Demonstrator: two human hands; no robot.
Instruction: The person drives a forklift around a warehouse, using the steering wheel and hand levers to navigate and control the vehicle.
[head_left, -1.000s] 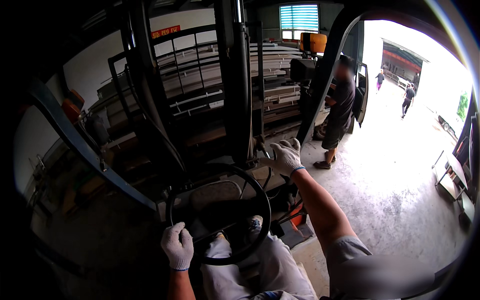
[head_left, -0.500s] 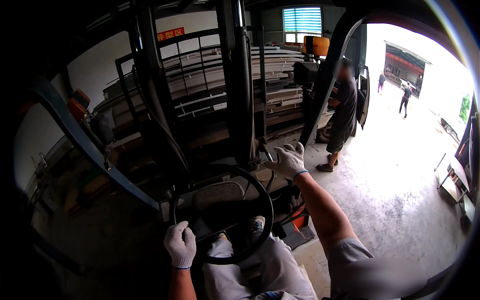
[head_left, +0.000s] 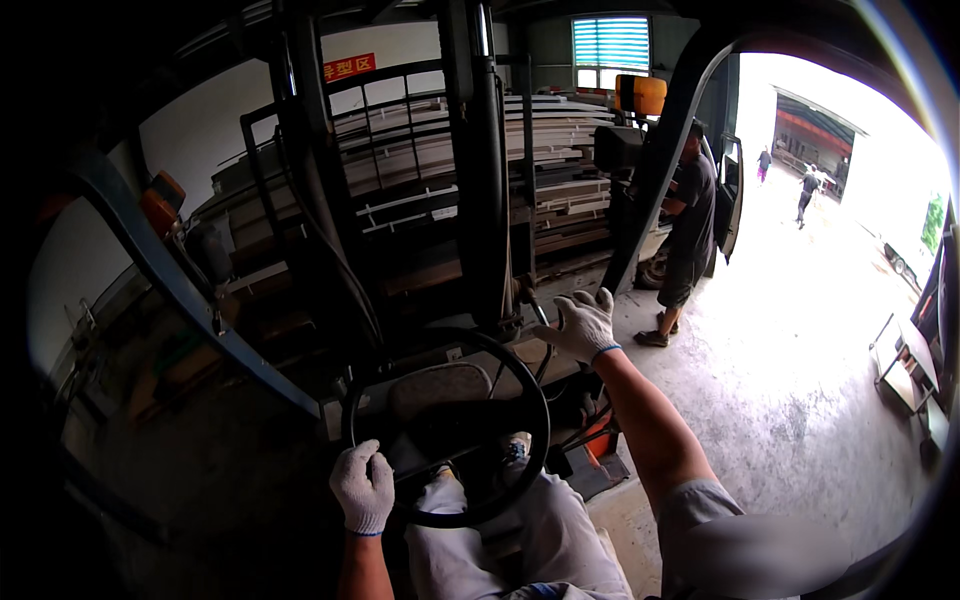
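Note:
My left hand [head_left: 362,488], in a pale knit work glove, is closed around the lower left of the black steering wheel [head_left: 541,440]. Its fingertips are hidden from me. Right of the wheel, my right hand [head_left: 583,326] in a matching glove reaches forward, thumb and fingers spread and slightly bent. It is beside the thin control levers [head_left: 543,362]; the fingers' undersides are hidden, so I cannot tell whether they touch a lever. Beyond the wheel rises the dark forklift mast [head_left: 478,190]. My shoes rest in the footwell below the wheel.
Long boards [head_left: 570,135] lie stacked behind the mast. A person in dark clothes [head_left: 690,220] stands just past the right cab post [head_left: 650,170], beside another vehicle. Two more people are outside the bright doorway. A small table [head_left: 905,370] stands at the far right.
The view has shifted slightly. The person beside the post has turned a little and leans behind it. Outside, one distant figure has moved an arm. Both my hands keep their places.

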